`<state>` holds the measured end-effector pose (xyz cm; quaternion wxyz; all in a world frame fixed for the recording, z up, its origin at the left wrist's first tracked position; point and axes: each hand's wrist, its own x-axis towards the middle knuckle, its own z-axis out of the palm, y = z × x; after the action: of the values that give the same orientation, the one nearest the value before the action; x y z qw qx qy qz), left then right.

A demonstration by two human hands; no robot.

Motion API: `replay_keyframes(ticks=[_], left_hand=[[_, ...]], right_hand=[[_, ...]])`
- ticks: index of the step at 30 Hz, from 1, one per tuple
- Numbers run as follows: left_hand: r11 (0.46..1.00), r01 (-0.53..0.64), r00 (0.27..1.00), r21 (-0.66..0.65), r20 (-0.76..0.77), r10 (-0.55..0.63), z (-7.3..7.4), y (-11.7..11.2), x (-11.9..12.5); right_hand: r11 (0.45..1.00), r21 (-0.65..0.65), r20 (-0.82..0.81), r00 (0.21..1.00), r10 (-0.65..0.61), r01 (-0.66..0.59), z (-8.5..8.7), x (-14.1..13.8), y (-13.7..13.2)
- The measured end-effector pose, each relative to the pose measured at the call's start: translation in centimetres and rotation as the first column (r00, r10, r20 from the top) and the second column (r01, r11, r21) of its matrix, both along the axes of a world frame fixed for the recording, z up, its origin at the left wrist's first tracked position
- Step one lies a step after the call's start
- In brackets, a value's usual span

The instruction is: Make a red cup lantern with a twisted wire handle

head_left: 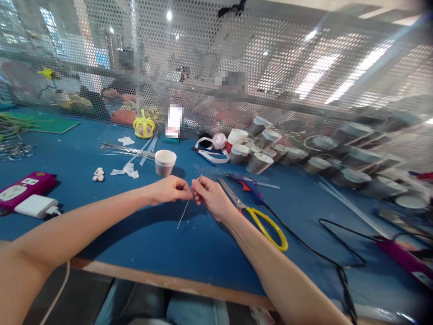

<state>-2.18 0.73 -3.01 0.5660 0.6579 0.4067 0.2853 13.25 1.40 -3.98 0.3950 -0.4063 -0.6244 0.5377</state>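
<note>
Any writing on the bright screen is too blurred to be read. Bare worktop is found between the left hand, the right hand and the wooden edge, with scissors beside the right. A thin wire is pinched by both hands' closed fingers, its tail slanting below.

Plain blue flat tabletop. Grey metal screen at 12 o'clock, perforated hole pattern. Yellow ribbed crown-shaped piece at 10. Magenta plastic power strip at 9. Thin silvery wire at 7. Blue plastic glue gun, red trigger, at 4.
</note>
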Motion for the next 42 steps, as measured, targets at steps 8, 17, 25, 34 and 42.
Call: replay_keyframes(ticks=[8, 17, 25, 34, 42], left_hand=[[1.0, -0.02, 1.0, -0.003, 0.011, 0.02, -0.1, 0.0, 0.1], [0.995, -0.04, 0.999, 0.092, -0.028, 0.043, -0.1, -0.1, 0.1], [0.997, 0.015, 0.999, 0.074, -0.031, -0.013, 0.0, 0.0, 0.0], [0.993, 0.073, 0.993, -0.089, 0.104, -0.064, 0.3, 0.4, -0.5], [0.983, 0.123, 0.989, 0.138, -0.105, -0.109, 0.9, 0.4, -1.0]], right_hand=[[1.0, 0.008, 0.015, 1.0, -0.006, 0.006, 0.1, -0.1, 0.0], [0.992, 0.069, 0.078, 0.991, -0.109, 0.104, 0.1, -0.4, -0.5], [0.995, 0.049, 0.079, 0.993, -0.088, 0.084, 0.0, -0.4, -0.5], [1.0, -0.027, -0.019, 1.0, 0.009, -0.009, 0.2, 0.0, -0.2], [1.0, -0.02, -0.024, 1.0, -0.016, 0.016, 0.1, 0.0, -0.1]])
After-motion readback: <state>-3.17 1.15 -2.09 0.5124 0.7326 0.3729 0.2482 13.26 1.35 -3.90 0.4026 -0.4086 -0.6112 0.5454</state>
